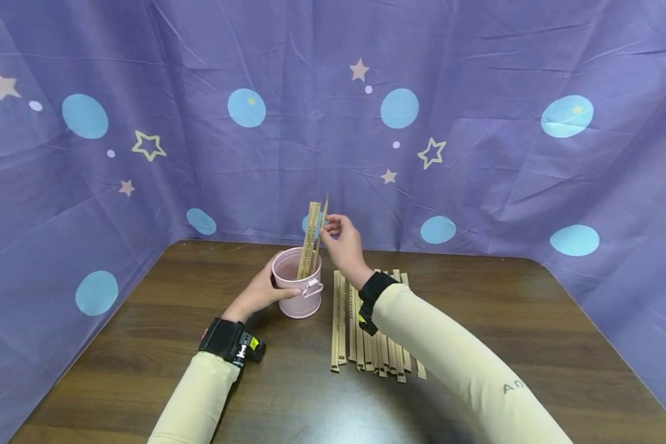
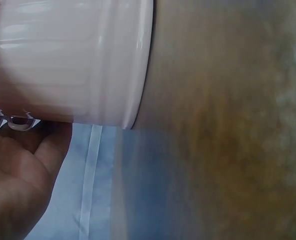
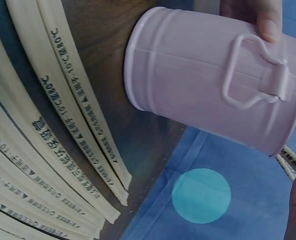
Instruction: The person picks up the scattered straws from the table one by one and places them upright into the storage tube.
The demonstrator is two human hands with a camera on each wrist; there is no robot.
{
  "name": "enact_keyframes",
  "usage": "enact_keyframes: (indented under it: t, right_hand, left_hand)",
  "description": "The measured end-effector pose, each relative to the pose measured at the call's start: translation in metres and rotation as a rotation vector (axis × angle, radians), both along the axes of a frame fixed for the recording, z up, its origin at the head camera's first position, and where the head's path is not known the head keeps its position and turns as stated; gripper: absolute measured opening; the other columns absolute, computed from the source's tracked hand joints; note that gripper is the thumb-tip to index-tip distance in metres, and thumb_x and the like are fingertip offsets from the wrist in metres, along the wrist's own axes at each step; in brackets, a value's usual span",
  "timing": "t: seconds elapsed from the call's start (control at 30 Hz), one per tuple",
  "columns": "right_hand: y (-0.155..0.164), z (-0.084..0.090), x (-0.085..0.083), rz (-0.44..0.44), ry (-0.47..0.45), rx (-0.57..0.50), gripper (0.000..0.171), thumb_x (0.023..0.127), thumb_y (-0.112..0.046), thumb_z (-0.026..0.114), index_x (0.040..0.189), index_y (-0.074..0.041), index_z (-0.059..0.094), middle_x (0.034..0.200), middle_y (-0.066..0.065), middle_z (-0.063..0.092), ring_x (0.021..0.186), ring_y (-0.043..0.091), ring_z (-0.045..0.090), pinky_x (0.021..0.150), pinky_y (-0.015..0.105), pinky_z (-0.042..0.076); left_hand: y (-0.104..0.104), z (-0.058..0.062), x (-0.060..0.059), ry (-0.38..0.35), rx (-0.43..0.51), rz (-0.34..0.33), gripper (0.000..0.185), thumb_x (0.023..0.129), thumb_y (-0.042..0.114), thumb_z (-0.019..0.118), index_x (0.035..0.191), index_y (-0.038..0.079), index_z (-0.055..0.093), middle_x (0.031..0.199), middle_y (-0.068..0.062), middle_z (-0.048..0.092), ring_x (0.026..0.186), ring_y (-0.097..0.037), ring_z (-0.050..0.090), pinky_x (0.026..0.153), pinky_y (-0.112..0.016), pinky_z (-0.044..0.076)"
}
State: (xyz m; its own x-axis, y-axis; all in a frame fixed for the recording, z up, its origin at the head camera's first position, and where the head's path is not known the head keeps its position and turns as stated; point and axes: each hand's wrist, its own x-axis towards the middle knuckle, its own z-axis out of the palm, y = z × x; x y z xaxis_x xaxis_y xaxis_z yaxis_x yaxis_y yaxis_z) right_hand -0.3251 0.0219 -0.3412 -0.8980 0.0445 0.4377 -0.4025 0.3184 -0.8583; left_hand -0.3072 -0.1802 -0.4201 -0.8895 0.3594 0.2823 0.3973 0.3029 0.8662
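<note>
A pink metal bucket point(image 1: 294, 306) with a small side handle stands on the table. My left hand point(image 1: 262, 291) grips it, thumb across the front below the rim and fingers behind its far side. Inside, a few paper-wrapped straws point(image 1: 310, 237) lean to the right and stick up past the rim. My right hand point(image 1: 345, 245), just above and right of the bucket, pinches another paper-wrapped straw point(image 1: 324, 213) between thumb and fingertips. It is held nearly upright, its lower part over the bucket's opening. The right wrist view shows the bucket point(image 3: 198, 70) from its handle side.
Several more wrapped straws point(image 1: 361, 348) lie side by side on the brown wooden table point(image 1: 200, 296), right of the bucket and partly under the right forearm. A purple curtain point(image 1: 477, 185) with stars and dots hangs behind the table and along its sides.
</note>
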Motion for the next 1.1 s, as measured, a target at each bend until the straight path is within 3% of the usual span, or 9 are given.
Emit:
enact_keyframes:
  t: [0.47, 0.9, 1.1]
  right_hand:
    - [0.017, -0.002, -0.002, 0.003, -0.095, 0.051, 0.037, 0.093, -0.007, 0.068, 0.127, 0.005, 0.059, 0.109, 0.023, 0.069, 0.104, 0.036, 0.067, 0.088, 0.035, 0.057]
    - [0.080, 0.016, -0.007, -0.005, -0.095, 0.211, 0.044, 0.099, -0.015, 0.065, 0.137, 0.003, 0.053, 0.117, 0.023, 0.063, 0.114, 0.037, 0.062, 0.096, 0.046, 0.051]
    - [0.113, 0.012, -0.009, -0.013, -0.150, 0.287, 0.043, 0.100, -0.014, 0.061, 0.136, 0.006, 0.053, 0.118, 0.025, 0.062, 0.113, 0.039, 0.060, 0.094, 0.045, 0.051]
  left_hand:
    - [0.000, 0.000, 0.000, -0.016, 0.010, -0.005, 0.089, 0.081, 0.003, 0.083, 0.156, 0.005, 0.036, 0.150, -0.022, 0.052, 0.138, -0.040, 0.051, 0.120, -0.054, 0.036]
    - [0.000, 0.000, 0.000, -0.009, -0.008, 0.003, 0.089, 0.080, 0.004, 0.084, 0.156, 0.005, 0.036, 0.149, -0.023, 0.052, 0.137, -0.042, 0.052, 0.119, -0.056, 0.037]
    - [-0.001, 0.002, 0.001, -0.017, -0.011, 0.001, 0.090, 0.080, 0.004, 0.084, 0.156, 0.005, 0.035, 0.150, -0.024, 0.052, 0.137, -0.042, 0.051, 0.119, -0.054, 0.037]
